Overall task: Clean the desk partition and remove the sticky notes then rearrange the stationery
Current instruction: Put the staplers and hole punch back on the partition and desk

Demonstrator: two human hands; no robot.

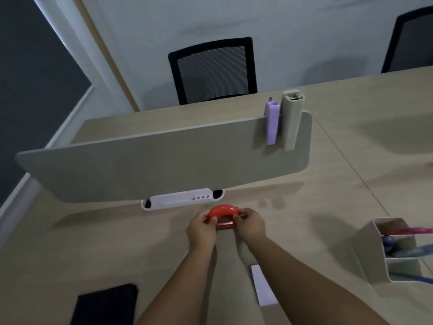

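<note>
Black cloth [107,303] nearest, left of forearms; pale notepad [263,287] just right of them. Both hands out over table [82,249]: left hand [202,227] and right hand [250,222] each curl fingers round ends of red hole punch [223,215], gripping it between them. Beige pen holder [375,249] well right of right hand. Beyond hands: white cable tray [182,201], then grey partition [164,160], purple stapler [271,123] and beige holder [291,118] clipped at its right end. Black chair [212,69] farthest.

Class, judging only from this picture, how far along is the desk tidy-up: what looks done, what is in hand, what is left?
Done: the partition shows no sticky notes. In hand: both the left hand and right hand grip the red hole punch. Left, probably: placing the punch; the purple stapler hangs on the partition and a notepad lies loose.
</note>
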